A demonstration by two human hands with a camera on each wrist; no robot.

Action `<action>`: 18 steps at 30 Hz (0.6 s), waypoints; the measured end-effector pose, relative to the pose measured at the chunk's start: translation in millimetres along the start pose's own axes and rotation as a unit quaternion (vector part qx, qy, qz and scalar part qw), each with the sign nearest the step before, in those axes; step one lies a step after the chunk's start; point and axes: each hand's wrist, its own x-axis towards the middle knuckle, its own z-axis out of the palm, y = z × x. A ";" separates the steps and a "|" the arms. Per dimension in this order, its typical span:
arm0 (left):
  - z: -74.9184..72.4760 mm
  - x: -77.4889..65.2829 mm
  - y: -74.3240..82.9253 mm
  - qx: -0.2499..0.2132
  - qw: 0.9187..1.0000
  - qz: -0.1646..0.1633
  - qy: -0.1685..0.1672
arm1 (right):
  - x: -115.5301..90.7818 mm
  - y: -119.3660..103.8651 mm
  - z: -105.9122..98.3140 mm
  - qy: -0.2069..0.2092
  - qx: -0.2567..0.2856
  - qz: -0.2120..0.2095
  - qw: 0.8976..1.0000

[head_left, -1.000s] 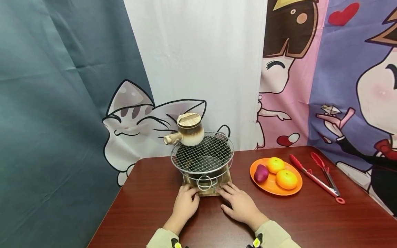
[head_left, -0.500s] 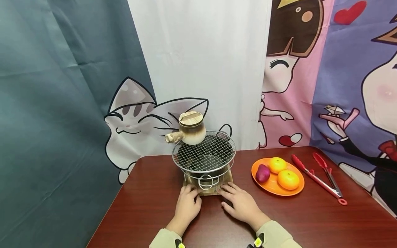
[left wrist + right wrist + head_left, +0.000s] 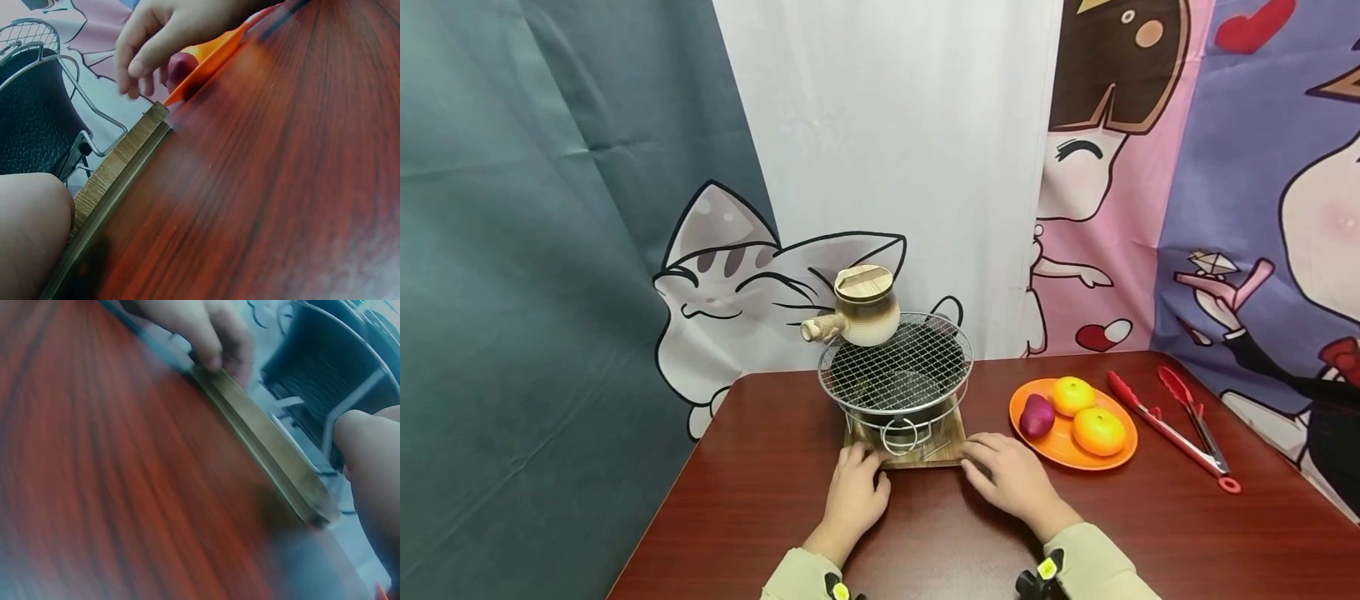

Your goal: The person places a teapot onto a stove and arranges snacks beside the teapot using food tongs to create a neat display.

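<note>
A round tabletop grill with a wire mesh grate [image 3: 910, 375] and a black bowl [image 3: 37, 119] stands on a wooden base board [image 3: 946, 446]. On the back left of the mesh sits a small brown-and-cream side-handled teapot [image 3: 872, 323] with a wooden lid. My left hand [image 3: 855, 500] rests its relaxed fingers at the board's front left corner, thumb by the front edge. My right hand [image 3: 1011, 479] is just off the front right corner, fingers loosely bent and holding nothing. In the left wrist view, the right hand [image 3: 178, 40] hangs past the board's far end.
To the right lies an orange plate [image 3: 1060, 446] with two mandarins [image 3: 1099, 432] and a purple, rounded vegetable-like item [image 3: 1037, 417]. Red-handled tongs [image 3: 1176, 437] lie spread beyond it. A printed curtain [image 3: 902, 167] hangs behind the reddish-brown table [image 3: 760, 492].
My right hand has moved off the board's front corner to the right. The left hand stays at its corner. The head view has shifted slightly; grill and teapot look unchanged.
</note>
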 end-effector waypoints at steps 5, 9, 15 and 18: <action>0.5 -1.1 -0.2 0.000 1.000 -0.001 -0.004 | -9.3 21.4 -17.6 0.018 -0.010 0.018 1.000; 1.5 -2.6 -0.6 0.001 1.000 -0.003 -0.004 | -15.3 36.5 -33.9 0.029 -0.028 0.038 0.998; 2.1 -2.1 -0.7 -0.001 1.000 -0.006 -0.004 | -21.6 55.7 -60.6 0.034 -0.042 0.060 0.997; 2.0 -1.2 -0.6 -0.002 1.000 -0.005 -0.006 | -26.0 63.7 -72.1 0.026 -0.050 0.074 0.996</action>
